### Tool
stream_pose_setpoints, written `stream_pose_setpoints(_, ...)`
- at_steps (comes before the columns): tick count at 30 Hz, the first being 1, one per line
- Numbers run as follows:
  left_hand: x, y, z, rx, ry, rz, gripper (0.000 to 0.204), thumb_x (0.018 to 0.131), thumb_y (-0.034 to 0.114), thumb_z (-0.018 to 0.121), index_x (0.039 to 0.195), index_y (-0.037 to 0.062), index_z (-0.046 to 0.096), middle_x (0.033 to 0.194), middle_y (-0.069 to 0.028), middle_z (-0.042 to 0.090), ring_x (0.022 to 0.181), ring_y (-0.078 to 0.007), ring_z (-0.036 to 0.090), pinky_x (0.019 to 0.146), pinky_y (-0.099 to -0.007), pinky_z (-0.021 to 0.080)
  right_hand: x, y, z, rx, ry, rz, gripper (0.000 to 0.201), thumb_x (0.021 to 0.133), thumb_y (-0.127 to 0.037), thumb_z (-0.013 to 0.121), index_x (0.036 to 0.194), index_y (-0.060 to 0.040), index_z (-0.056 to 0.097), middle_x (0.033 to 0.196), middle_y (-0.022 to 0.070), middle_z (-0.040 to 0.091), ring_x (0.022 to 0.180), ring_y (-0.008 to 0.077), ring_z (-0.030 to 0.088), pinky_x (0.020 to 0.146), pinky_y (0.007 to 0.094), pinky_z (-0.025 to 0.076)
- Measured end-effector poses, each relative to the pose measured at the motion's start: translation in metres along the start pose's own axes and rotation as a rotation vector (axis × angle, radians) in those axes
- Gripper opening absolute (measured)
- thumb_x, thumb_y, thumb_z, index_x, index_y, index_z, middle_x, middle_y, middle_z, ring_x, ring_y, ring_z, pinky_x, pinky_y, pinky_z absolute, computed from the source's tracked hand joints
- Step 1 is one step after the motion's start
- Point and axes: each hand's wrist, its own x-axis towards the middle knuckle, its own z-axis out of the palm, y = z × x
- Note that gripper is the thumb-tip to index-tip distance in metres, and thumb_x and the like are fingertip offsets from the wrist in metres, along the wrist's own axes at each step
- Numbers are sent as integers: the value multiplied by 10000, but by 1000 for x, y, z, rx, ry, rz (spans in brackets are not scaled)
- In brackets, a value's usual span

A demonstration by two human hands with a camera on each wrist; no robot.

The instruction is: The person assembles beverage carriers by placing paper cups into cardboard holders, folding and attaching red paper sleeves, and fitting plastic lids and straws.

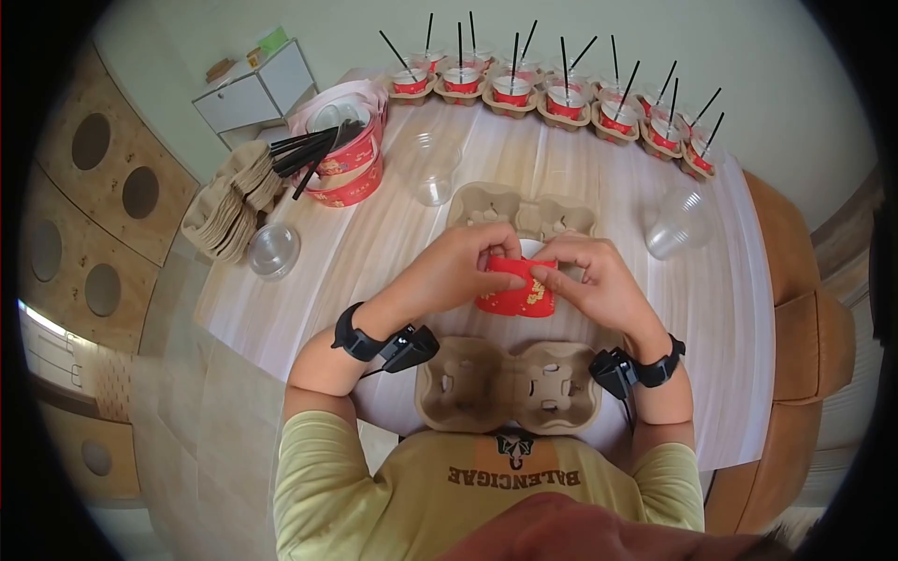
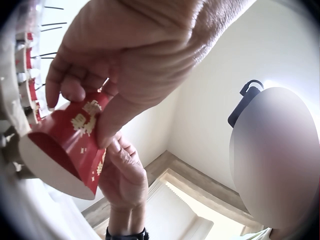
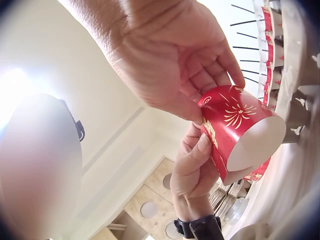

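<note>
A red paper cup sleeve (image 1: 510, 299) with gold print and a white inside is held over the table between both hands. My left hand (image 1: 463, 266) pinches its left side, thumb on the printed face. On the right side, my right hand (image 1: 599, 280) pinches it too, the two thumbs close together. The wrist views show the sleeve (image 3: 235, 115) curved into a tapered band with an open, pale end. Just beyond the hands sits a brown pulp cup carrier (image 1: 524, 210), partly hidden by them. Another cup carrier (image 1: 510, 374) lies nearer the body.
Carriers with red-sleeved cups (image 1: 510, 91) and black straws line the far edge. Clear plastic cups lie left (image 1: 435, 182) and right (image 1: 675, 226). At left are a red tub (image 1: 351, 185) with straws (image 1: 304, 154), stacked carriers (image 1: 220, 210) and clear lids (image 1: 274, 251).
</note>
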Motion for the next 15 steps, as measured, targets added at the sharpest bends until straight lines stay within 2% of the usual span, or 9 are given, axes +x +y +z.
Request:
stream_pose_setpoints(3,0,-1,1,41,24,76,225,674,71,688,844,43,543,737,12,494,691,-80,444,635,-216,370,0,1,-1,58,-14,-7,86,761,-56,587,830,-11,612,684,63,546,607,146,485,558,268,386)
stream_pose_setpoints(6,0,2,1,97,54,155,295,665,61,695,912,60,535,817,-1,479,700,-86,459,647,-217,372,0,3,-3,188,-19,49,103,796,-62,564,869,-1,603,716,35,568,649,111,500,601,241,399)
stream_pose_setpoints(7,1,3,3,56,131,190,336,661,53,698,949,66,525,869,-13,471,717,-92,468,657,-221,379,0,4,-4,188,-18,49,103,796,-62,564,869,-1,603,716,35,568,649,111,500,601,241,399)
stream_pose_setpoints(8,1,3,4,15,207,226,378,657,46,700,986,71,516,921,-25,463,733,-98,477,668,-224,385,1,5,-5,387,-20,149,112,814,-72,549,886,0,596,748,25,576,676,90,504,625,225,402)
stream_pose_setpoints(9,1,3,3,15,204,228,378,657,46,700,986,71,516,921,-25,463,733,-98,477,668,-224,385,2,7,-6,586,-22,248,122,833,-83,535,903,1,589,779,16,584,704,70,507,649,209,404)
stream_pose_setpoints(11,2,4,1,61,311,384,461,652,112,712,1054,84,487,1000,-68,443,730,-123,514,682,-257,422,3,11,-8,660,16,233,134,845,-101,524,913,-2,584,799,15,589,727,62,514,669,203,406)
stream_pose_setpoints(12,1,8,-1,64,306,388,461,652,112,712,1054,84,487,1000,-68,443,730,-123,514,682,-257,422,4,14,-9,734,50,217,147,857,-119,514,922,-5,579,818,14,594,750,54,522,690,198,407)
stream_pose_setpoints(14,-4,19,-4,293,331,516,494,631,34,709,1079,67,505,1034,-74,465,806,-153,524,704,-255,416,7,24,-10,840,56,224,159,861,-133,509,933,-7,574,839,18,595,776,57,528,706,200,409)
stream_pose_setpoints(15,-4,19,-4,298,323,521,494,631,34,709,1079,67,505,1034,-74,465,806,-153,524,704,-255,416,8,27,-11,946,56,232,171,865,-146,504,945,-9,570,860,22,596,803,60,535,722,201,411)
